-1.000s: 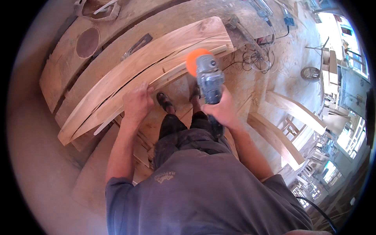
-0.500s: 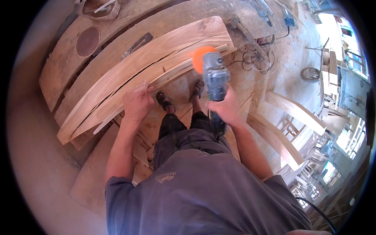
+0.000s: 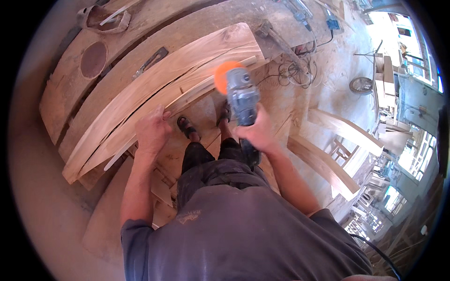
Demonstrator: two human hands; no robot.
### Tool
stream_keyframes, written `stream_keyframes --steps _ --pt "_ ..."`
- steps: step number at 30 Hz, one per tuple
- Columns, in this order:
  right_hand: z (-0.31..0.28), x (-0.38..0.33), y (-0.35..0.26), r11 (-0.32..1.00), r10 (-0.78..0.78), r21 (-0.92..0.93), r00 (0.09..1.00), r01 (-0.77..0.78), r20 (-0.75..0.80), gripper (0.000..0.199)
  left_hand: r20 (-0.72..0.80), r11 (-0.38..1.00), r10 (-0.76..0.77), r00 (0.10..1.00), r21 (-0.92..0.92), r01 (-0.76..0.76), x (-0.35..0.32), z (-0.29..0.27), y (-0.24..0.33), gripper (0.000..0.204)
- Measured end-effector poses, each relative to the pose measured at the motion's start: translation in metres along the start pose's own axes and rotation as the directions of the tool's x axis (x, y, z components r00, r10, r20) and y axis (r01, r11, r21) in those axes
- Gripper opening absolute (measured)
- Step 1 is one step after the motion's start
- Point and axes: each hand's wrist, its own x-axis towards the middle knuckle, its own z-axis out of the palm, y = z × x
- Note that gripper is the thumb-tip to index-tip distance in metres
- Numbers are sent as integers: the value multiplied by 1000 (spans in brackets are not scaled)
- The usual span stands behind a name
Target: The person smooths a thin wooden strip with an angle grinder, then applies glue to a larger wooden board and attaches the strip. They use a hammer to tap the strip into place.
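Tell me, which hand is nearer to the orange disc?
Right. The right hand grips the power tool carrying the orange disc, just behind it; the left hand is at the wooden plank's near edge, left of the disc.

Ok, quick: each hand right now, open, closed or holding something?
Left hand: curled at the near edge of the wooden board; can't tell if it grips.
Right hand: closed, holding the power tool.

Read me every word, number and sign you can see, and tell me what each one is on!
On the shirt: small pale print, too blurred to read.
On the power tool: nothing clear enough to read.
On the wooden plank: no writing I can make out.
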Motion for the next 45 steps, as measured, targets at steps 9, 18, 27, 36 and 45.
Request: stream_keyframes --steps 9,18,27,36,45 --pt "-28 0 -28 992 124 -19 992 -124 6 64 22 1000 -1 1000 7 0 1 1 -3 15" --pt "-19 5 0 997 55 55 998 -54 -11 70 82 995 -39 996 98 31 4 1 -3 22" --pt "-6 -7 -10 996 83 -20 993 -82 78 80 100 998 -26 995 52 20 8 1 -9 22" --pt "-41 8 -16 988 134 77 990 -137 45 83 60 996 -37 998 84 32 5 9 -9 19" --pt "-27 11 3 989 132 77 990 -129 -40 86 84 998 -29 996 60 24 5 9 -10 17"
